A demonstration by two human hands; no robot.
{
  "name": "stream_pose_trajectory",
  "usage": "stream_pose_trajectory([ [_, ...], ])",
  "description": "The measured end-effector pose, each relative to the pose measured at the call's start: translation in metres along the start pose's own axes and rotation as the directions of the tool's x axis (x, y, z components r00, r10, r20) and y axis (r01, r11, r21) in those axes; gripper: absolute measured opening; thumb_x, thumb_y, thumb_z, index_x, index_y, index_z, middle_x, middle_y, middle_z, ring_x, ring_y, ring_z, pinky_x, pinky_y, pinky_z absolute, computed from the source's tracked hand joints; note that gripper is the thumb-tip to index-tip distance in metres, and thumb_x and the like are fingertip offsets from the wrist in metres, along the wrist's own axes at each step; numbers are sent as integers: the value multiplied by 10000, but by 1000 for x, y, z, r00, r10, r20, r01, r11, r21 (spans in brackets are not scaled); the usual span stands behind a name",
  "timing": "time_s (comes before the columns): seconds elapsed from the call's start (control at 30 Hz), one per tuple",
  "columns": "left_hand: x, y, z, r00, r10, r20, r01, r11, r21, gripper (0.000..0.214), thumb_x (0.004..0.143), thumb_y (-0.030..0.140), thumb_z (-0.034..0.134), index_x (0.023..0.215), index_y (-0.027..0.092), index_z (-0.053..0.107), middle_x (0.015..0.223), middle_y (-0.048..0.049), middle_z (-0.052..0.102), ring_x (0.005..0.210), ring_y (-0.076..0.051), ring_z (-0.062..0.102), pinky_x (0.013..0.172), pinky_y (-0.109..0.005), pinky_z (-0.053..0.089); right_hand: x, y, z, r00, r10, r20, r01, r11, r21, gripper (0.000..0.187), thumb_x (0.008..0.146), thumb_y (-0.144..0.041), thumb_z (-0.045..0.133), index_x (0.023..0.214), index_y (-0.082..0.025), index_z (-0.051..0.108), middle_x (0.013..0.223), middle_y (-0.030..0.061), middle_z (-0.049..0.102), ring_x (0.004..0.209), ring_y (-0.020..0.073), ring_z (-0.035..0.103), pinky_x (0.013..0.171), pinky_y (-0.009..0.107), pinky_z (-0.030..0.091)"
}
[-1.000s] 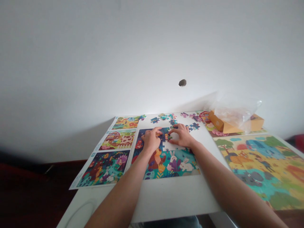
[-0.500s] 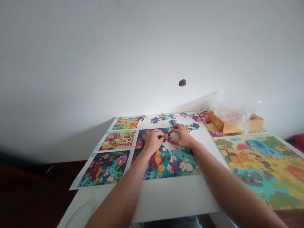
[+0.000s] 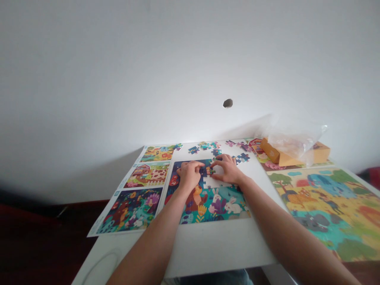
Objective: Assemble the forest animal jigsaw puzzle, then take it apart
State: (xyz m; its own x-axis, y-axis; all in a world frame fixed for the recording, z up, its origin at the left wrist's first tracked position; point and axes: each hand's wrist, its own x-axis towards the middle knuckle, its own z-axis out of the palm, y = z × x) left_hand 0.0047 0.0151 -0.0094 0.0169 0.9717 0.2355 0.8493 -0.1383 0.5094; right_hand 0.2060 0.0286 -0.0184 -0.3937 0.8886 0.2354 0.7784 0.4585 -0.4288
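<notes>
A partly built jigsaw puzzle point(image 3: 212, 202) with rabbits and a fox lies in the middle of the white table point(image 3: 213, 245). My left hand point(image 3: 188, 174) rests on its upper part, fingers curled and pressing down. My right hand point(image 3: 228, 168) is beside it, fingers bent, pinching a small dark puzzle piece point(image 3: 209, 171) at the edge of a white gap in the puzzle. Both hands nearly touch over that piece. Loose pieces point(image 3: 216, 148) lie scattered just beyond the hands.
A sheet with three reference pictures point(image 3: 139, 186) hangs over the table's left edge. A large finished animal puzzle point(image 3: 329, 206) covers the right side. An orange cardboard box point(image 3: 285, 156) under a clear plastic bag point(image 3: 293, 136) stands at the back right, against the white wall.
Both hands have stayed at the same spot, with only small finger shifts around the piece between them.
</notes>
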Motion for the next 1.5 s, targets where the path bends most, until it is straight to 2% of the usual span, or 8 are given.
stream_pose_trajectory([
  [0.3,0,0,-3,999,-17,32,15,998,58,484,743,11,473,858,358,790,1101,61,727,1044,-256,570,871,-416,421,-1,-2,0,1000,-1,-5,1,1000,9,389,745,-483,722,1098,-321,696,1311,88,483,1270,329,368,1046,541,257],
  [0.5,1,-2,0,1000,-29,-9,30,998,56,534,718,4,473,1019,340,759,1106,27,729,1051,-258,573,870,-416,425,-1,-2,-1,1000,1,-16,-1,1000,18,386,741,-479,728,1088,-314,701,1305,91,489,1266,327,377,1045,534,263],
  [0.57,1,-3,0,1000,-24,-7,24,998,55,540,698,-6,473,980,347,767,1102,38,727,1049,-257,572,874,-422,420,-1,-3,-1,1000,2,-17,-2,1000,18,385,741,-479,727,1089,-317,701,1300,89,492,1265,324,380,1045,533,264],
  [0.7,1,-3,-1,1000,-4,9,4,999,54,496,696,-7,473,837,348,790,1106,49,719,1061,-257,565,883,-427,412,-1,-2,-1,1000,5,-15,-4,1000,14,380,742,-482,724,1085,-320,700,1301,85,490,1267,322,378,1046,535,262],
  [0.93,0,-3,-1,1000,-8,-11,9,999,48,439,755,45,483,813,353,791,1070,37,721,1051,-247,569,885,-412,410,-1,-4,-1,1000,13,-22,-13,1000,11,385,739,-480,729,1086,-314,697,1309,89,490,1269,328,376,1053,541,260],
  [1.03,-2,0,-1,1000,-5,-17,6,998,62,303,794,155,537,816,333,781,1083,4,700,1061,-270,553,886,-434,406,-1,-4,-1,1000,15,-17,-15,1000,9,383,739,-472,729,1086,-315,695,1301,87,495,1272,326,373,1055,537,263],
  [1.13,-4,3,-2,1000,5,-9,-4,997,71,195,766,228,603,831,325,759,1104,-13,670,1091,-292,522,910,-465,391,-1,-4,-1,1000,19,-11,-18,1000,10,381,736,-462,729,1088,-320,695,1299,85,495,1276,325,369,1057,535,262],
  [1.5,-4,5,-2,999,11,35,-15,994,104,203,770,241,620,899,330,749,1174,-35,615,1130,-305,480,948,-483,371,-1,-6,-3,999,30,14,-30,1000,0,383,744,-453,712,1103,-322,689,1311,84,478,1280,331,361,1056,543,250],
])
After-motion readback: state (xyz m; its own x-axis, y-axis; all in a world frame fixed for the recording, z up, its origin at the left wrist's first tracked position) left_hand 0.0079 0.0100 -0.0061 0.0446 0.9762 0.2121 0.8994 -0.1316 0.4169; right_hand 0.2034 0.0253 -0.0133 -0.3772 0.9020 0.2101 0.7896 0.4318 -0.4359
